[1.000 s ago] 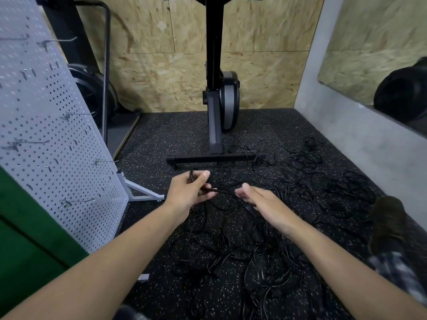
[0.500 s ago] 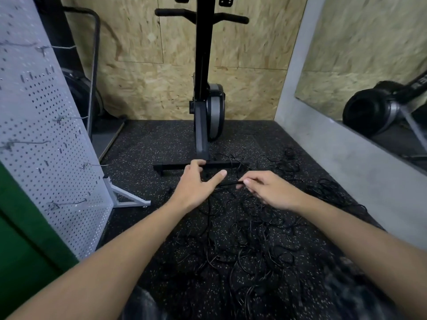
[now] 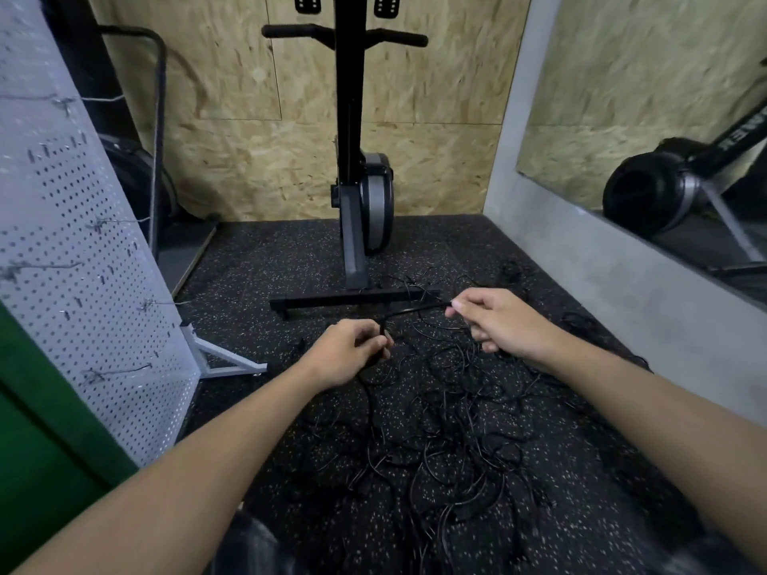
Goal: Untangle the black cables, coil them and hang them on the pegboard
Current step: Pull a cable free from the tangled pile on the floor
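Left hand (image 3: 348, 352) grips a black cable (image 3: 415, 310), right hand (image 3: 498, 321) pinches it further along, both raised over the tangled cables (image 3: 456, 429) on the floor (image 3: 290, 259) near the pegboard (image 3: 83, 284).

- The left hand (image 3: 346, 352) and the right hand (image 3: 498, 321), almost touching a second ago, are now well apart, with the right one higher.
- The stretch of black cable (image 3: 415, 310) drawn between them is longer.
- The left hand's fingers, straighter half a second ago, now curl round the black cable.
- The view tilts higher than a second ago, so the exercise machine's handlebar (image 3: 344, 35) now shows.
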Motion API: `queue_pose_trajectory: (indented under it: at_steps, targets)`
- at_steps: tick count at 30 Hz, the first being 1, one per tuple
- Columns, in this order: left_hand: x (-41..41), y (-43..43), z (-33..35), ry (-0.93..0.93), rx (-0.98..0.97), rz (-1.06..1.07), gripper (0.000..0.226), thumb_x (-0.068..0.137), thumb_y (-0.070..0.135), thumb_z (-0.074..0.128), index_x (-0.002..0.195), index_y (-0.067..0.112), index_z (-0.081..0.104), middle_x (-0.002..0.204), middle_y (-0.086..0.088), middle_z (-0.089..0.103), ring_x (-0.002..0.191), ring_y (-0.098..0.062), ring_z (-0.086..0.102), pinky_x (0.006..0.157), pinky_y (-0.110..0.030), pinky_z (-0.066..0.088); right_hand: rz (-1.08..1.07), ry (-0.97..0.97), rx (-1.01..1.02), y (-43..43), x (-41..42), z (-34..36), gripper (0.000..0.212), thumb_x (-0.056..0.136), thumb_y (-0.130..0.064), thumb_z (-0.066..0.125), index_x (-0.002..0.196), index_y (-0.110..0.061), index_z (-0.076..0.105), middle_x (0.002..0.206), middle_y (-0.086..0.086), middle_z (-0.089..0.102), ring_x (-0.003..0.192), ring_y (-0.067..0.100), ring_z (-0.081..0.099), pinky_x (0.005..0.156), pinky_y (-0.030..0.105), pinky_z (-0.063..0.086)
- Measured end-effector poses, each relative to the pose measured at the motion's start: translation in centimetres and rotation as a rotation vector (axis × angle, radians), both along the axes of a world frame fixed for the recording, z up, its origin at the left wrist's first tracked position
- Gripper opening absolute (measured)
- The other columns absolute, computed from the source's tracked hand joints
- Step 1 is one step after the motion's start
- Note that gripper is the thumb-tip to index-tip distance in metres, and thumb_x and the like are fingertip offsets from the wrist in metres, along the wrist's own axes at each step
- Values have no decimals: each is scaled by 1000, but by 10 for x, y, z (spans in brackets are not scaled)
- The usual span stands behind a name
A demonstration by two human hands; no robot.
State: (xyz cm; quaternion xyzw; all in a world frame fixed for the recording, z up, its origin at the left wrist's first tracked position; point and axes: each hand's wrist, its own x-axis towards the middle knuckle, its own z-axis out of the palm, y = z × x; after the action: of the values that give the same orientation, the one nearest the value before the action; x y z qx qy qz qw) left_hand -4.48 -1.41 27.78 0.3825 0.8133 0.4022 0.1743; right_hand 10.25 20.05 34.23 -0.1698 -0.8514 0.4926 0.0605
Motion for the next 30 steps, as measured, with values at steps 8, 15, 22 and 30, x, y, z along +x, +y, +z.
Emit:
queue_pose_trajectory:
  at_steps: [8, 15, 22, 30]
  targets:
    - [21, 24, 42, -271, 465, 267, 15, 105, 14, 60, 104, 8, 74, 92, -13, 79, 86, -26, 77, 75, -39, 65, -66, 197, 27, 2, 3, -17, 28, 111, -35, 43, 103, -26, 68, 68, 1, 49, 52, 13, 38, 51, 35, 33]
    - [1, 48, 49, -333, 547, 359, 16, 106, 15, 59, 109, 9, 73, 90, -9, 77, 81, -17, 75, 63, -29, 60, 63, 164, 197, 18, -15, -34, 26, 107, -40, 49, 132, -37, 59, 108, -8, 65, 80, 6, 61, 73, 21, 47]
    - [-10, 91, 50, -501, 649, 390, 15, 104, 10, 59, 111, 3, 71, 94, -9, 72, 83, -17, 76, 61, -30, 62, 185, 119, 50, 27, -34, -68, 56, 85, -60, 75, 134, -41, 54, 117, -23, 67, 67, -4, 55, 73, 17, 46]
    - [-20, 107, 41, -737, 800, 389, 18, 106, 9, 55, 120, 5, 67, 112, -12, 73, 106, -26, 74, 86, -41, 64, 117, 191, 105, 33, -52, -71, 18, 105, -38, 56, 96, -25, 64, 84, -4, 71, 64, 10, 59, 63, 27, 44]
